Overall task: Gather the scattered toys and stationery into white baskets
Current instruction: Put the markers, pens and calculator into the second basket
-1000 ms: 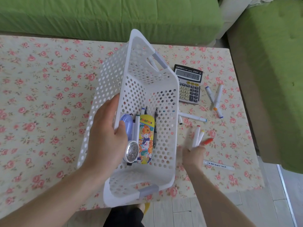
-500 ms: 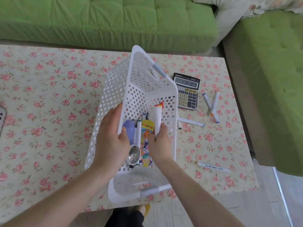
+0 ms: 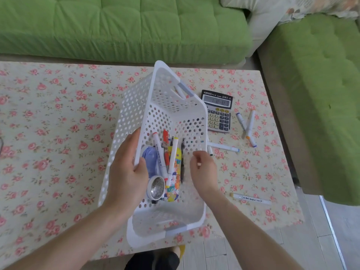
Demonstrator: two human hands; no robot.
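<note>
My left hand (image 3: 126, 172) is unchanged from a second ago: fingers over the left long rim of the white perforated plastic basket (image 3: 134, 114), thumb hooked inside, holding it tipped on the floral-clothed table (image 3: 58, 133).

The change is inside the basket. The three white-barrelled markers I scooped off the cloth a second ago, and was lowering in half a second ago, now lie loose on the other contents: the red-tipped one (image 3: 158, 151), the orange-red one (image 3: 165, 143) and the yellow-capped one (image 3: 173, 155). They rest across the pale blue lint shaver with the round metal mesh head (image 3: 155, 187) and the bright cartoon-printed pencil case (image 3: 175, 184).

My right hand (image 3: 204, 168) has let go and is drawing back over the basket's right wall, fingers loosely curled, nothing between them.

So that handful is done, but the job isn't. To the right, the grey desk calculator (image 3: 219, 112) sits just beside the basket. A blue-tipped marker (image 3: 224, 148) lies near the wall, two crossed markers (image 3: 246, 125) lie further right, and one more marker (image 3: 250, 198) lies by the near edge. My free right hand should probably take the nearest of these next.
</note>
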